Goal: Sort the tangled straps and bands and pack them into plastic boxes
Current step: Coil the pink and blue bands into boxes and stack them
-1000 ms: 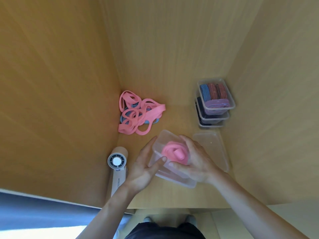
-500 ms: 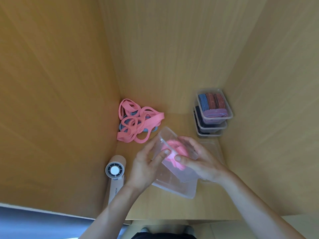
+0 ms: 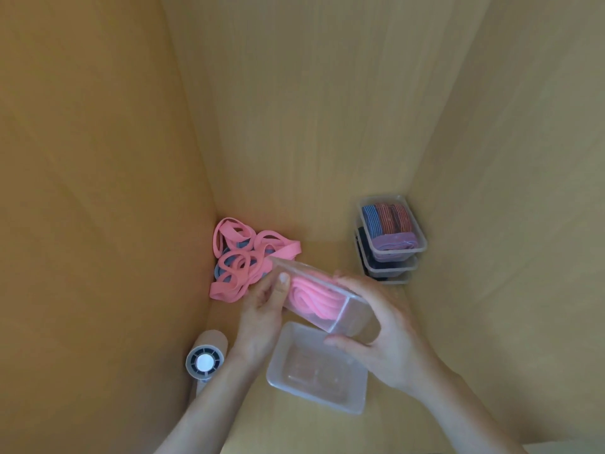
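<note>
Both hands on clear box (image 3: pixel 353 317), raised, tilted over empty box (image 3: pixel 314 368). Left hand (image 3: pixel 262 316) pinches left end, right hand (image 3: pixel 386 335) wraps right end. Coiled pink band (image 3: pixel 311 298) inside. Tangled pile (image 3: pixel 242 260) back left, filled stack (image 3: pixel 389 237) back right.

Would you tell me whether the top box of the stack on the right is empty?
No, the top box holds folded blue, red and purple bands.

Bare desk (image 3: pixel 320 253) lies open between tangled pink bands (image 3: pixel 244 262) and stacked boxes (image 3: pixel 389 240).
</note>
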Demonstrator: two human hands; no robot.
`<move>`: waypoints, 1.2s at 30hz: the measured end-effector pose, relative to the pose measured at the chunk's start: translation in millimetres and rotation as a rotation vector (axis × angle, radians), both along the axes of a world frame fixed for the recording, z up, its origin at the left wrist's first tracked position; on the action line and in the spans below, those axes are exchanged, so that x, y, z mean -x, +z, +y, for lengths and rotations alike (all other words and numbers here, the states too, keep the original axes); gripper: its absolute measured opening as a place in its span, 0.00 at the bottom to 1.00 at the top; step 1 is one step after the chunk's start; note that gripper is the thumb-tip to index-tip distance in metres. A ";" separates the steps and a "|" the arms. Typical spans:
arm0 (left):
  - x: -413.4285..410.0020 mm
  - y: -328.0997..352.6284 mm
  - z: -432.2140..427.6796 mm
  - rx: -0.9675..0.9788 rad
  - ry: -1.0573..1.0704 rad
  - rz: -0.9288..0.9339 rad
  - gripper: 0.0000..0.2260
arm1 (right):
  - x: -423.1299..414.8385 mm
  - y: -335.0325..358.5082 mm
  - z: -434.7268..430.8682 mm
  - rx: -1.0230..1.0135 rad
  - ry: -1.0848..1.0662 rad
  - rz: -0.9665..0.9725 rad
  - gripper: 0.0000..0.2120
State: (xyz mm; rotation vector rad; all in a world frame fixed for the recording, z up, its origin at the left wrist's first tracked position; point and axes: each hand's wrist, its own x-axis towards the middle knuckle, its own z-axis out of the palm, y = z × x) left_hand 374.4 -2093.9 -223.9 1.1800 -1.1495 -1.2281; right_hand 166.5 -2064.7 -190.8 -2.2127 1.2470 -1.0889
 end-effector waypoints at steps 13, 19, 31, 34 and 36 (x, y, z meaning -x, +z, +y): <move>-1.1 -1.7 0.8 -0.240 0.049 0.115 0.11 | 28.0 17.5 -54.4 0.343 -0.303 0.140 0.30; -5.3 -9.3 6.1 -0.259 0.016 0.071 0.10 | 47.1 23.1 -108.1 0.328 -0.567 0.233 0.33; -9.9 -2.6 14.5 -0.305 -0.052 0.063 0.11 | 61.3 -4.2 -134.3 0.235 -0.720 0.551 0.24; -8.5 -3.2 19.1 -0.319 -0.054 0.059 0.11 | 56.8 -0.7 -133.7 0.162 -0.719 0.584 0.27; -8.8 -3.2 21.3 -0.316 -0.060 0.059 0.12 | 53.4 2.0 -130.8 0.120 -0.715 0.600 0.29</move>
